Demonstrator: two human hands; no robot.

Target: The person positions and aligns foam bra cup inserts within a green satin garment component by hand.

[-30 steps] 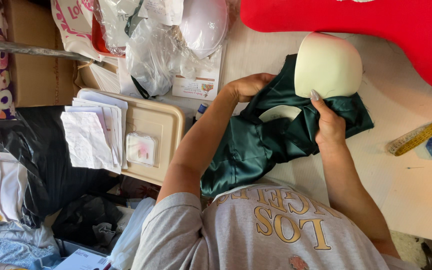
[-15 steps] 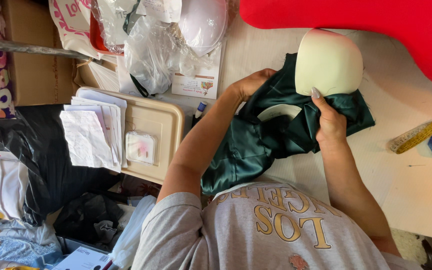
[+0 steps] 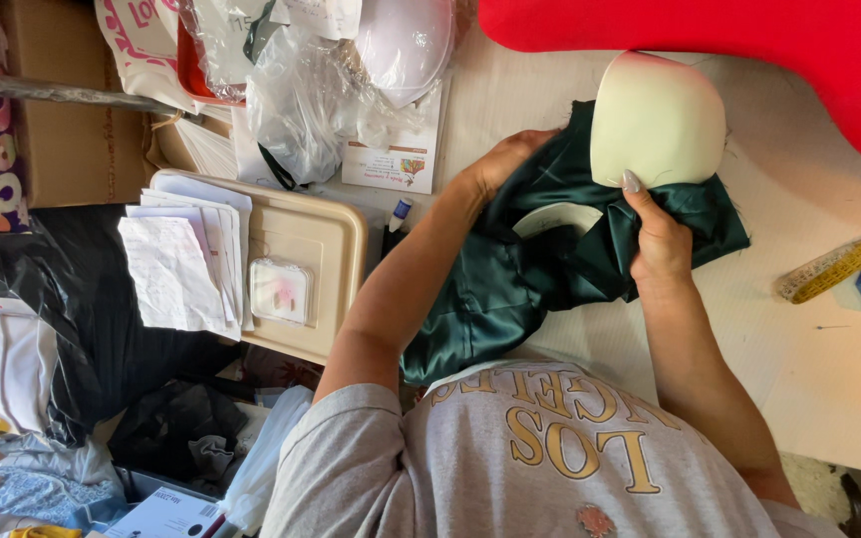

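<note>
Here the green cloth (image 3: 540,269) lies bunched on the bench (image 3: 849,359), under a cream foam cup (image 3: 655,120). The right hand (image 3: 660,239) pinches cloth at the cup's lower edge; the left hand (image 3: 505,159) grips the cloth's far fold. Smooth, even tension would likely avoid puckers.
</note>
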